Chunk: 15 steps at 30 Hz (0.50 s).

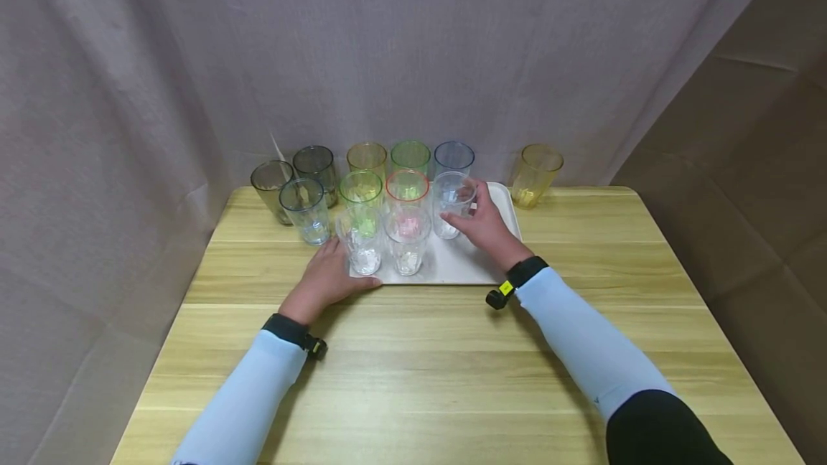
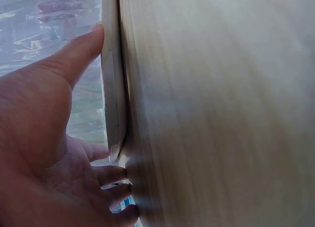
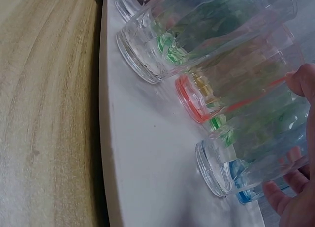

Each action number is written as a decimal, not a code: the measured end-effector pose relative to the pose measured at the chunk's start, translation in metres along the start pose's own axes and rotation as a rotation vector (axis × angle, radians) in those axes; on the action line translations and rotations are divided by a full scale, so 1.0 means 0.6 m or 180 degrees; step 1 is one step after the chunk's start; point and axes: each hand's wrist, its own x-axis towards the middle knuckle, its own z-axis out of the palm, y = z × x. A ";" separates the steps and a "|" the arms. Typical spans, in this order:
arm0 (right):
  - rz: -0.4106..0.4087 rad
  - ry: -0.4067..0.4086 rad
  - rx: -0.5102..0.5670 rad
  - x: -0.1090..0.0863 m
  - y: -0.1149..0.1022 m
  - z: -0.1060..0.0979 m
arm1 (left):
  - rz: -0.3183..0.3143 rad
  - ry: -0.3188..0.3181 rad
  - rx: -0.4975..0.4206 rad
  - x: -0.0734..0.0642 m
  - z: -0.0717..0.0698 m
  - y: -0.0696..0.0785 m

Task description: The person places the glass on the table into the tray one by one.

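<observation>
My right hand (image 1: pixel 486 227) grips a clear drinking glass (image 1: pixel 444 224), thumb on the near side and fingers around the right. The right wrist view shows that glass's thick base (image 3: pixel 214 170) close over the white tray (image 3: pixel 142 148). My left hand (image 1: pixel 326 271) rests at the tray's front left corner, its thumb (image 2: pixel 81 52) stretched along the front edge and the other fingers along the left side. On the tray stand two clear glasses in front, a green-rimmed glass (image 1: pixel 362 199) and a red-rimmed glass (image 1: pixel 408 196) behind them, with amber, green and blue glasses at the back.
Left of the tray stand two grey glasses and a pale blue glass (image 1: pixel 306 214). An amber glass (image 1: pixel 535 174) is right of the tray near the table's back edge. A grey curtain (image 1: pixel 413 56) hangs behind the wooden table (image 1: pixel 413 379).
</observation>
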 end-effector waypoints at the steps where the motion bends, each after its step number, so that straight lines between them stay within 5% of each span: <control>1: -0.0009 -0.0002 -0.0005 0.000 0.000 0.000 | -0.0001 0.0003 0.0000 0.000 0.001 -0.001; 15: -0.0033 0.0003 -0.0116 0.004 0.011 0.000 | 0.0002 -0.0008 0.0055 0.001 0.001 -0.002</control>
